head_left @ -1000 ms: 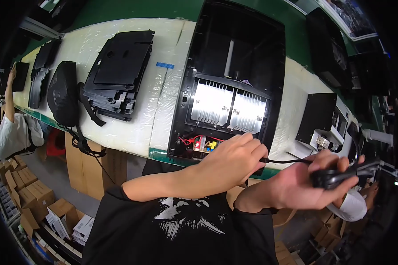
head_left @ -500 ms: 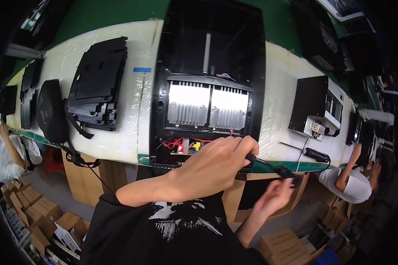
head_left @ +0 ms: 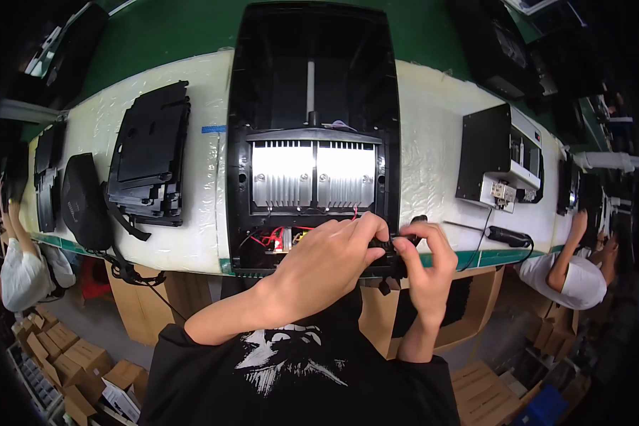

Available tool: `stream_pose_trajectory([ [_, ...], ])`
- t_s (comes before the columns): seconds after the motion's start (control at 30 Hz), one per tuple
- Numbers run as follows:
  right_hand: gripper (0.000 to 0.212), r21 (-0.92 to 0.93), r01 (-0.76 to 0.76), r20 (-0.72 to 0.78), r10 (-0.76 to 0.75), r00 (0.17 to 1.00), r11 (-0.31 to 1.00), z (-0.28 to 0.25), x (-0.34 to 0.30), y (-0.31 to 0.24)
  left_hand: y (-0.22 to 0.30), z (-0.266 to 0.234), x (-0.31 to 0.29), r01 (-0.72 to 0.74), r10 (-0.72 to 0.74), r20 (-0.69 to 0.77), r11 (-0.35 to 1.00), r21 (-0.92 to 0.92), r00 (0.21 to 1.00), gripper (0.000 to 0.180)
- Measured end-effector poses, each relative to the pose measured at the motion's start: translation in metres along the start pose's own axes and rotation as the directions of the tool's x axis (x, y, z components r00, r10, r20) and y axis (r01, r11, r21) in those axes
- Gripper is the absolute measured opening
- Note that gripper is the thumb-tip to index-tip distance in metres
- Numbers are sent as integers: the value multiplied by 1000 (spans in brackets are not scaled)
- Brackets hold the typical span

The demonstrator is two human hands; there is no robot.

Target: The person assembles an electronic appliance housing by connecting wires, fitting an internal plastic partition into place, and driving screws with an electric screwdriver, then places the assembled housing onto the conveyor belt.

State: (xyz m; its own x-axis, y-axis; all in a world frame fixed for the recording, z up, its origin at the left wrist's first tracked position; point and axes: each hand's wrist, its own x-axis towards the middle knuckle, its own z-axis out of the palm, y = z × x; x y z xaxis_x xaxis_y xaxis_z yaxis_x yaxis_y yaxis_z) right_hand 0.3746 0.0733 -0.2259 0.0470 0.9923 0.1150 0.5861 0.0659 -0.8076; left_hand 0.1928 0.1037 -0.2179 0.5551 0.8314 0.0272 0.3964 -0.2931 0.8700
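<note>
A large black casing (head_left: 238,177) lies open on the bench, with two silver finned heat sinks (head_left: 284,174) side by side inside. Below them, red wires (head_left: 268,238) and part of a circuit board show, the rest hidden by my forearm. My left hand (head_left: 326,255) reaches across the casing's near edge, its fingers closed on a black cable (head_left: 385,243). At the casing's near right corner, my right hand (head_left: 431,266) pinches the same cable, close beside the left. Part of the cable hangs below the fingers; its ends are hard to make out.
Stacked black panels (head_left: 149,153) and a black pouch (head_left: 84,202) lie left. On the right are a black-and-white machine (head_left: 500,160) and an electric screwdriver (head_left: 508,236). Cardboard boxes (head_left: 138,302) stand below the bench edge. Other people (head_left: 564,277) work at both sides.
My right hand has come up and left with the cable, from well apart to beside my left hand. The view has shifted, so the casing appears further left.
</note>
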Motion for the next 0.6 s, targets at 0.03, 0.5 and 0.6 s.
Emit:
stream_pose_trajectory([
  [0.03, 15, 136, -112, 70, 103, 992, 984, -5, 0, 1, 1, -1, -3, 57, -57, 15, 998, -4, 998, 23],
  [0.5, 22, 507, -374, 137, 356, 924, 776, -10, -11, 16, 3, -6, 7, 141, -126, 87, 970, -200, 988, 17],
  [0.6, 21, 469, -403, 171, 367, 914, 786, -16, -8, 18, 3, -3, 5, 103, -96, 53, 982, -159, 994, 18],
])
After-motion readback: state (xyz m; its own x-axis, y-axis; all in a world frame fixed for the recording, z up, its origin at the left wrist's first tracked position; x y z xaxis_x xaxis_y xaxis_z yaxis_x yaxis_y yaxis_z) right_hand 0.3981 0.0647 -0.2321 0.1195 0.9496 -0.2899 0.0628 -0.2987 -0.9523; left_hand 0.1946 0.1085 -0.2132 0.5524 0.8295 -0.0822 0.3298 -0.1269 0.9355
